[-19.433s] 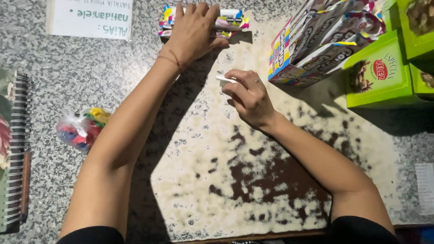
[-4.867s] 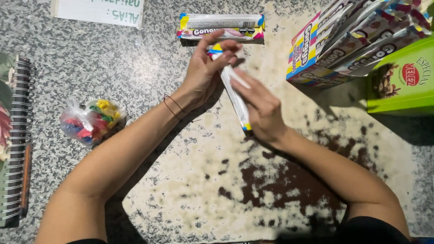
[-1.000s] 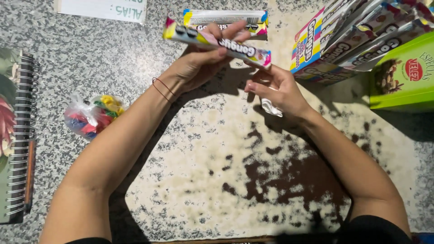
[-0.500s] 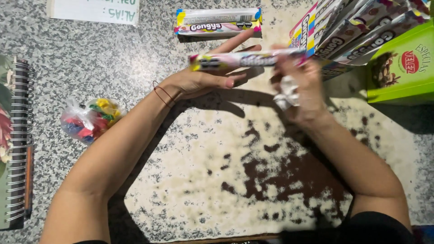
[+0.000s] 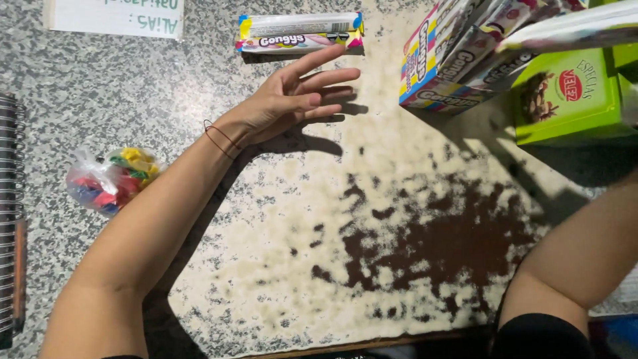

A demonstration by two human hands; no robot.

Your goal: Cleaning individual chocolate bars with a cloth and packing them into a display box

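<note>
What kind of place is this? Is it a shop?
Probably a small shop counter or a packing table. On the speckled stone counter sit an open display box of candy packs, green boxes and a spiral notebook. The open left hand hovers near two loose candy packs.

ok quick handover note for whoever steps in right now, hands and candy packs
Left hand: open, empty, fingers spread above the counter, just below the two long candy packs lying flat at the top edge.
Right hand: out of view; only the forearm shows at right.
Display box of candy packs stands at upper right, beside the green box.
Done: two packs laid out side by side.
Left: the rest remain in the display box.
</note>
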